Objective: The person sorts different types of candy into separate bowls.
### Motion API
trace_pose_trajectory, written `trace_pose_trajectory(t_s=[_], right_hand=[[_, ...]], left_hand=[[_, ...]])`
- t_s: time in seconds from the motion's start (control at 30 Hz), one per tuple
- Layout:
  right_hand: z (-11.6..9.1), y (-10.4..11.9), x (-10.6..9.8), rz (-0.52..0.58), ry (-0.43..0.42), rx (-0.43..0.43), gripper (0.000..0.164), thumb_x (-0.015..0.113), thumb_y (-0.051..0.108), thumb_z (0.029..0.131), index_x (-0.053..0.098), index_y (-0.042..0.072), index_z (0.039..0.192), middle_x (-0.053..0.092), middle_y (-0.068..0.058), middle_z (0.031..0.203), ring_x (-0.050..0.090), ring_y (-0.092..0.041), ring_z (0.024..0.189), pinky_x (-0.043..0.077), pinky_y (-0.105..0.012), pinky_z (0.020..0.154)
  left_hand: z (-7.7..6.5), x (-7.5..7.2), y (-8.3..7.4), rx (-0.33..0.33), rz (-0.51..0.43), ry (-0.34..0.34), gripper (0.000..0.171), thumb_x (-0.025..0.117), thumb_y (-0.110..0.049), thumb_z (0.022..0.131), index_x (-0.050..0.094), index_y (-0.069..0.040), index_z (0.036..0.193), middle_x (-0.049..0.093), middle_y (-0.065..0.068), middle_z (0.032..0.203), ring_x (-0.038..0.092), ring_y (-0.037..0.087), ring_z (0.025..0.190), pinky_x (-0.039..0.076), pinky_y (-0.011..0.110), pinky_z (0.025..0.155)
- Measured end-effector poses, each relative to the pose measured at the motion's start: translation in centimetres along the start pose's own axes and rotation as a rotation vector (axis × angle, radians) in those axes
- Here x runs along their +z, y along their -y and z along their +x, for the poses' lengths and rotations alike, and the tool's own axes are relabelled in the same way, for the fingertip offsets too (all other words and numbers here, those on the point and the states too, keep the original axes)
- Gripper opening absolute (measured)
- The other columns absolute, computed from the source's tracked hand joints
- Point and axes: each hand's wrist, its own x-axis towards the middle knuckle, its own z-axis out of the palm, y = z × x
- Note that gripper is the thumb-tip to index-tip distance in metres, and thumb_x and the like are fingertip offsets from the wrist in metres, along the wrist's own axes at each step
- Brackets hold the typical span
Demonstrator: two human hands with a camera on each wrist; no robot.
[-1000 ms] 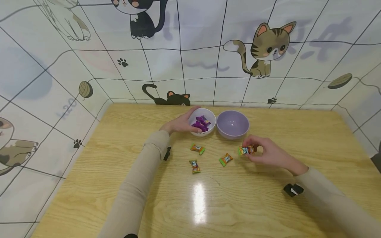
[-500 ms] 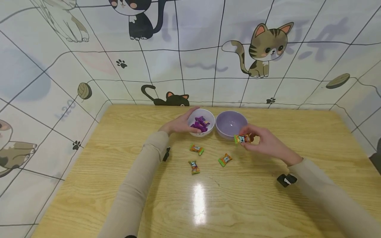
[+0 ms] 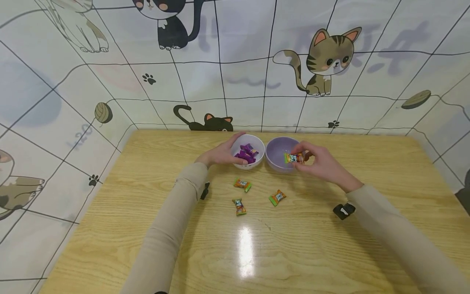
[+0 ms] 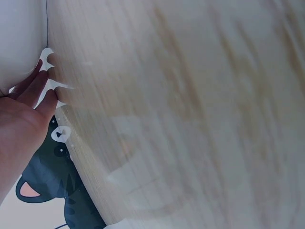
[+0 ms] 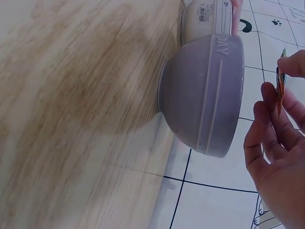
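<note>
My left hand (image 3: 220,153) holds the white bowl (image 3: 253,164) from its left side, thumb at the front rim and fingers toward the back. Several purple-wrapped candies (image 3: 245,155) lie inside it. In the left wrist view, bent fingers rest against the white bowl's (image 4: 21,43) outer wall. My right hand (image 3: 321,164) pinches an orange-and-green wrapped candy (image 3: 293,158) between thumb and fingers, over the right part of the lilac bowl (image 3: 274,153). From the right wrist, that candy (image 5: 280,88) shows edge-on, beyond the lilac bowl's (image 5: 202,95) rim.
Three more orange-and-green candies lie on the wooden table (image 3: 205,253) in front of the bowls: one left (image 3: 242,184), one nearer (image 3: 239,206), one right (image 3: 278,197). A wall covering (image 3: 246,77) with cartoon cats rises behind the table. Both bowls stand side by side near the back edge.
My right hand has carried the pinched candy up and leftward, from the table in front of the lilac bowl to over it. My left hand stays at the white bowl.
</note>
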Motion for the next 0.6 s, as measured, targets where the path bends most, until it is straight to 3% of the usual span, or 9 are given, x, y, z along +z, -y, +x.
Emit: trace_pose_trajectory(t_s=[0.1, 0.37, 0.6], right_hand=[[0.5, -0.2, 0.1, 0.012, -0.016, 0.033, 0.027, 0.073, -0.011, 0.077, 0.062, -0.006, 0.102, 0.065, -0.018, 0.098, 0.057, -0.031, 0.080, 0.047, -0.039, 0.070], [1.5, -0.8, 0.2, 0.022, -0.016, 0.151, 0.024, 0.071, 0.007, 0.087, 0.066, 0.001, 0.109, 0.067, -0.011, 0.108, 0.059, -0.024, 0.089, 0.048, -0.040, 0.076], [1.2, -0.6, 0.0, 0.021, -0.022, 0.200, 0.021, 0.067, 0.007, 0.089, 0.068, 0.000, 0.109, 0.066, -0.014, 0.110, 0.059, -0.027, 0.090, 0.047, -0.032, 0.072]], left_hand=[[0.0, 0.0, 0.0, -0.001, 0.002, 0.000, 0.105, 0.081, -0.030, 0.079, 0.009, -0.025, 0.156, 0.033, 0.015, 0.147, 0.035, 0.029, 0.132, 0.027, 0.047, 0.108], [-0.1, 0.1, -0.1, 0.006, 0.010, 0.002, 0.104, 0.080, -0.029, 0.079, 0.009, -0.024, 0.156, 0.033, 0.015, 0.147, 0.035, 0.029, 0.131, 0.027, 0.046, 0.108], [0.0, 0.1, 0.1, 0.025, 0.017, -0.002, 0.104, 0.080, -0.027, 0.080, 0.009, -0.023, 0.156, 0.034, 0.014, 0.146, 0.036, 0.028, 0.131, 0.028, 0.045, 0.108]])
